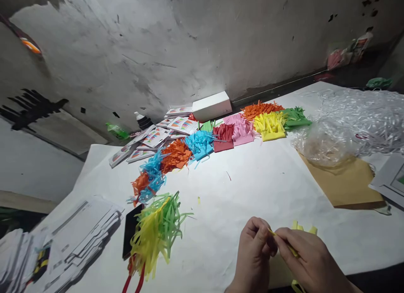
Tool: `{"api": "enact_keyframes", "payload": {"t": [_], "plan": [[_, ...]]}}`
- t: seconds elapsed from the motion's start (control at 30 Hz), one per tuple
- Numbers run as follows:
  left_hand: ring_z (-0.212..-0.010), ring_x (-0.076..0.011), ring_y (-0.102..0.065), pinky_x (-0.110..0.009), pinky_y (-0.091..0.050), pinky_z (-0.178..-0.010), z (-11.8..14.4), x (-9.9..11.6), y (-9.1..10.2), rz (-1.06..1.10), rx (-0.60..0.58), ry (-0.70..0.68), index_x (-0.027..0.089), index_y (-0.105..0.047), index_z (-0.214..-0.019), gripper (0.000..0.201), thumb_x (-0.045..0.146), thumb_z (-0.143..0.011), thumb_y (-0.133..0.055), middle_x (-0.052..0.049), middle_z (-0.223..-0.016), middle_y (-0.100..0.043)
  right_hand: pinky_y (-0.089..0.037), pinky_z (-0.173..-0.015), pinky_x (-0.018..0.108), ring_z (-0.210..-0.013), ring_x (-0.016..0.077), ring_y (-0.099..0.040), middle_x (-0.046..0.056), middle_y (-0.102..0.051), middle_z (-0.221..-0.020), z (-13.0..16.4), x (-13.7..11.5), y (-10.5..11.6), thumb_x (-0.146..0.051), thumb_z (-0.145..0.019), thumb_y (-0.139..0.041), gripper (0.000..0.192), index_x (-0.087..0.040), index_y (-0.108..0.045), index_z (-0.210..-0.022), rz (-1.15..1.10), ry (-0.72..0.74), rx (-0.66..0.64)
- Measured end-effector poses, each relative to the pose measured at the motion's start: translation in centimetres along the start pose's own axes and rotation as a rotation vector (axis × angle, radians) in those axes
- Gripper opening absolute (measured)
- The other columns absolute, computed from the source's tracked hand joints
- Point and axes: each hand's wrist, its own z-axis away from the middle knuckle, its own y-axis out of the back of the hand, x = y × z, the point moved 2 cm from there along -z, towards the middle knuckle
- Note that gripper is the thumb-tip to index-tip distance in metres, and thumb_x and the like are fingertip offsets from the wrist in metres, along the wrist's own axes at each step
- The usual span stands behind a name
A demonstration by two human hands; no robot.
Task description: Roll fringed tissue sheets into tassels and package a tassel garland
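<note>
Near the front edge of the table, my left hand (255, 253) and my right hand (311, 257) meet with fingertips pinched together. Between them runs a thin rolled edge of yellow fringed paper (296, 251), held by both. Some of its strips stick out behind and below my right hand; much of the paper is hidden by my fingers. To the left lies a loose bunch of yellow and light green paper fringe (158, 232) with red ribbon (141, 280) at its lower end. It partly covers a black flat rectangular object (129, 232).
Fringed paper bundles in blue (200, 145), dark red (223, 138), pink (241, 131), yellow (269, 126) and orange curve across the white-covered table (246, 187). Printed packets (154, 137) and a white box (212, 106) stand behind. Clear plastic (362, 116) and a brown envelope (347, 183) lie right; stacked white sheets (82, 234) left.
</note>
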Motion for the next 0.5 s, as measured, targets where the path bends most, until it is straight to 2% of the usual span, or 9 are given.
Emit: {"api": "enact_keyframes", "payload": {"t": [0.17, 0.37, 0.5], "plan": [[-0.051, -0.0049, -0.040, -0.024, -0.028, -0.053, 0.0, -0.4, 0.9, -0.121, 0.003, -0.104, 0.017, -0.052, -0.068, 0.049, 0.050, -0.072, -0.088, 0.006, -0.067, -0.049, -0.037, -0.052, 0.025, -0.052, 0.0118, -0.058, -0.005, -0.057, -0.059, -0.5, -0.1, 0.8, -0.021, -0.104, -0.043, 0.031, -0.024, -0.055, -0.075, 0.047, 0.002, -0.112], [-0.054, -0.0064, -0.042, -0.024, -0.032, -0.055, 0.1, -0.4, 1.5, -0.205, -0.019, -0.167, 0.017, -0.052, -0.068, 0.048, 0.050, -0.076, -0.086, 0.005, -0.069, -0.049, -0.040, -0.055, 0.023, -0.058, 0.0111, -0.062, -0.005, -0.064, -0.065, -0.9, -0.1, 1.6, -0.025, -0.105, -0.043, 0.031, -0.024, -0.057, -0.077, -0.132, -0.143, -0.272], [-0.055, -0.0072, -0.043, -0.024, -0.032, -0.056, 0.2, -0.2, 1.5, -0.219, -0.045, -0.171, 0.017, -0.053, -0.068, 0.046, 0.049, -0.077, -0.085, 0.004, -0.068, -0.050, -0.044, -0.061, 0.024, -0.065, 0.0122, -0.064, -0.002, -0.067, -0.073, -0.7, 0.0, 1.2, -0.025, -0.107, -0.038, 0.031, -0.023, -0.059, -0.084, -0.224, -0.118, -0.311]]}}
